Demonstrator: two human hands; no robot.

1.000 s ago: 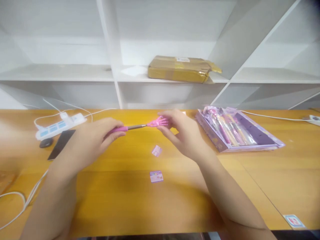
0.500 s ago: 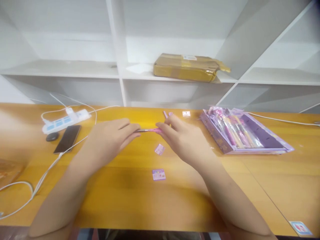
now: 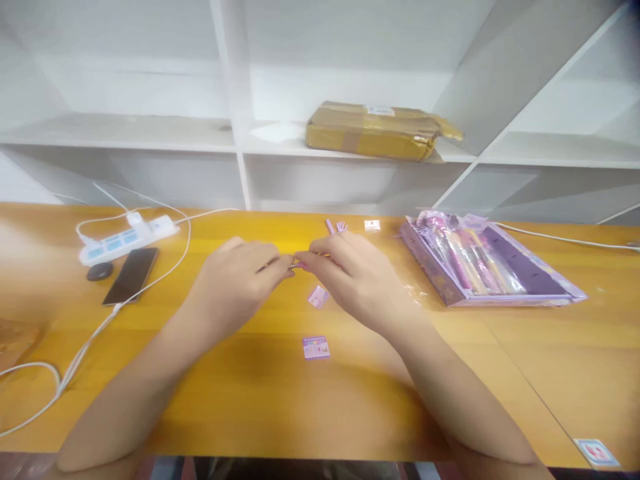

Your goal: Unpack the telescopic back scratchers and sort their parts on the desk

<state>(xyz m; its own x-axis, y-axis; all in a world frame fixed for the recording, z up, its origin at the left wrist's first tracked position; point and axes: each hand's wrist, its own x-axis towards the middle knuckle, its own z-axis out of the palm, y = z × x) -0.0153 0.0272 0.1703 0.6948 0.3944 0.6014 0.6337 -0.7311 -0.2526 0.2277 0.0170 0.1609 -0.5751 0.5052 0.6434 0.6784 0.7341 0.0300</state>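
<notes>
In the head view, the left hand (image 3: 225,280) and the right hand (image 3: 365,287) meet above the wooden worktop (image 3: 280,407), each with its fingers pinched on one slim pink-and-silver metallic rod (image 3: 299,265). Only a short piece of it shows in the narrow gap between them; the rest is hidden, so how its parts sit inside the grip cannot be told.

To work it well, I would hold both ends in one straight line, since a thin shaft like this could bend under a sideways push. Light, even pressure close to the middle should give the best control, with one hand steady while the other does the moving. Easing off at the first resistance seems wiser than forcing it.

Beyond the right hand lie a small purple claw-shaped piece (image 3: 341,227) and a short purple stick (image 3: 329,226); nearer the person is a printed purple-and-white card (image 3: 316,347), well below the raised hands
</notes>
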